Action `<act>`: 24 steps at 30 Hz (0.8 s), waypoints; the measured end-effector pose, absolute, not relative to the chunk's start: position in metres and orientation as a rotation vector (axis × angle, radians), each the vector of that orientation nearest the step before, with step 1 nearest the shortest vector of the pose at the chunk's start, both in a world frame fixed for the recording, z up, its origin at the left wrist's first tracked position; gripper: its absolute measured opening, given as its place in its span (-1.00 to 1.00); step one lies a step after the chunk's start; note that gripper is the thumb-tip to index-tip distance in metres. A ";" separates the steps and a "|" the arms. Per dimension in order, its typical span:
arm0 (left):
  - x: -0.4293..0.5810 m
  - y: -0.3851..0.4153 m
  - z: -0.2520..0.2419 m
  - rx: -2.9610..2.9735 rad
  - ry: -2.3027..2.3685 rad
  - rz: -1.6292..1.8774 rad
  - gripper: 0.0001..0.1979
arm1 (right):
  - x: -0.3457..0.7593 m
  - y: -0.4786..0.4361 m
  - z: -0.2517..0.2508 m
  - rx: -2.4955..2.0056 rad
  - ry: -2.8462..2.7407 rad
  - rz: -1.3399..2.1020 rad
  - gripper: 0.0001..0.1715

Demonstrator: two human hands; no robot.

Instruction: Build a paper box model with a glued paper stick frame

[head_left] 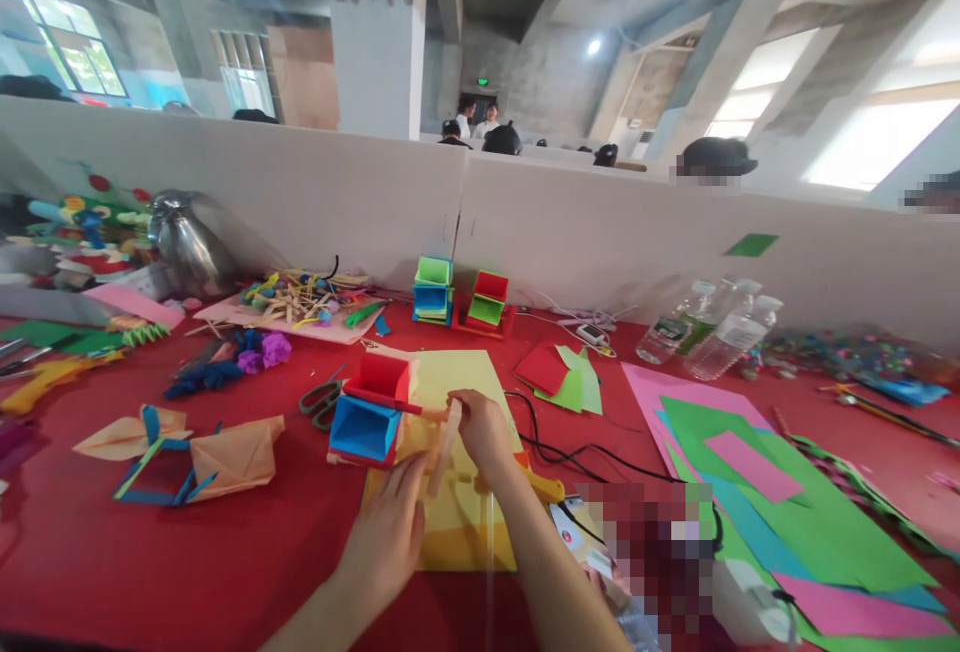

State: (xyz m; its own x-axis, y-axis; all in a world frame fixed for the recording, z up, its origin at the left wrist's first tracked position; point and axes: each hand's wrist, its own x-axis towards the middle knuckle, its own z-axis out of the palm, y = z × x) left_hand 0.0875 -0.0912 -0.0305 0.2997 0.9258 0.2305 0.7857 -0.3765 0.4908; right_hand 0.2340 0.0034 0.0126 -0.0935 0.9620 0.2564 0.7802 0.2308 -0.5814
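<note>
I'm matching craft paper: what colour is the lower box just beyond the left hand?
The lower box is blue, best seen in the head view.

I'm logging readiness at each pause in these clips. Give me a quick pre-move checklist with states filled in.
1. Right hand has the wooden stick: ok, pinched near its upper end.
2. Left hand steadies the stick: cannot tell; it is beside the lower end, contact unclear.
3. Red box sits above the blue box: ok.
4. Glue gun in full view: not ok; the right forearm hides part of it.
5. Scissors away from both hands: ok, lying left of the boxes.
6. Glue on the stick: cannot tell, too small to see.
</note>
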 end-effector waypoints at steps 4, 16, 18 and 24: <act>0.088 -0.092 -0.033 2.225 1.591 0.547 -0.50 | 0.227 0.011 0.008 -1.626 -1.982 0.395 -0.74; 0.097 -0.079 -0.025 2.117 1.646 0.512 -0.59 | 0.247 0.019 -0.001 -1.883 -2.268 0.444 -0.67; 0.101 -0.076 -0.024 2.096 1.686 0.518 -0.58 | 0.243 0.020 -0.002 -1.880 -2.312 0.443 -0.67; 0.104 -0.069 -0.019 2.063 1.819 0.520 -0.58 | 0.242 0.023 -0.006 -1.870 -2.351 0.377 -0.67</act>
